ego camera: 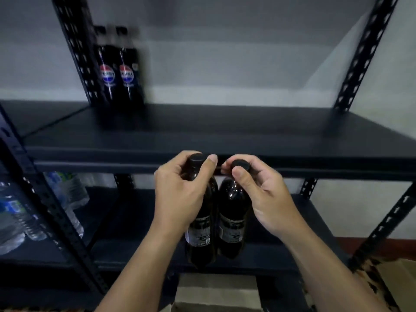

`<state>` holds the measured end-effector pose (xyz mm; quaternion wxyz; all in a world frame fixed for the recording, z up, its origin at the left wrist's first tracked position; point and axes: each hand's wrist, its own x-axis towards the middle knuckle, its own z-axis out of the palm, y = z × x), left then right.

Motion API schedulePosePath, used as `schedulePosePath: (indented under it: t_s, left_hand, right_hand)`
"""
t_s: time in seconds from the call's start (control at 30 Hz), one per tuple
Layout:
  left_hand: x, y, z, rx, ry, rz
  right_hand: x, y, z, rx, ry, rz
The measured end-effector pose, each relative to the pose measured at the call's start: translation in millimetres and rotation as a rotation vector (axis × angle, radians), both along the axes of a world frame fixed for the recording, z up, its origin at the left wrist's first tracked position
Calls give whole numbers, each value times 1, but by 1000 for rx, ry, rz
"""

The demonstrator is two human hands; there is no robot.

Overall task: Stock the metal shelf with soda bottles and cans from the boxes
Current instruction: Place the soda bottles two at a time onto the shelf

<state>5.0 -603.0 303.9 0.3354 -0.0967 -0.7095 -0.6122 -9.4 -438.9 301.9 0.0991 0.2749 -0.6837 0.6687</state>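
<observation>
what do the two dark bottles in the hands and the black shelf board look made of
Two dark soda bottles, left and right: likely clear glossy plastic over dark liquid, given highlights and black screw caps. Black shelf board: seemingly matte painted metal, with perforated steel uprights.

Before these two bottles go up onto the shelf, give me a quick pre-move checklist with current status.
1. Left hand holds the left bottle at the neck, fingers curled round it below the cap: ok.
2. Right hand pinches the right bottle at the cap: ok, but a lighter hold.
3. Both caps on: ok.
4. Bare room on the shelf board right of the two stocked bottles: ok.
5. Bottles clear of the shelf's front edge: not ok, caps sit level with it; lift higher first.
6. Bottle bottoms free of the lower shelf: cannot tell.
</observation>
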Motion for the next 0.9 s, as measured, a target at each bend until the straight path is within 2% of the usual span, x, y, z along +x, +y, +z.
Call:
schedulePosePath:
  t_s: [0.2,0.37,0.57,0.9]
  left_hand:
    - [-10,9,138,-11,4,39]
    - [-29,13,201,-9,31,79]
    - [-60,13,222,-10,39,133]
    - [-103,5,201,27,-20,183]
  right_hand:
    - [-10,5,130,-7,6,7]
    - [-27,5,196,-16,-3,26]
    - [-55,1,222,-7,-27,44]
    - [-105,-14,210,37,-8,-32]
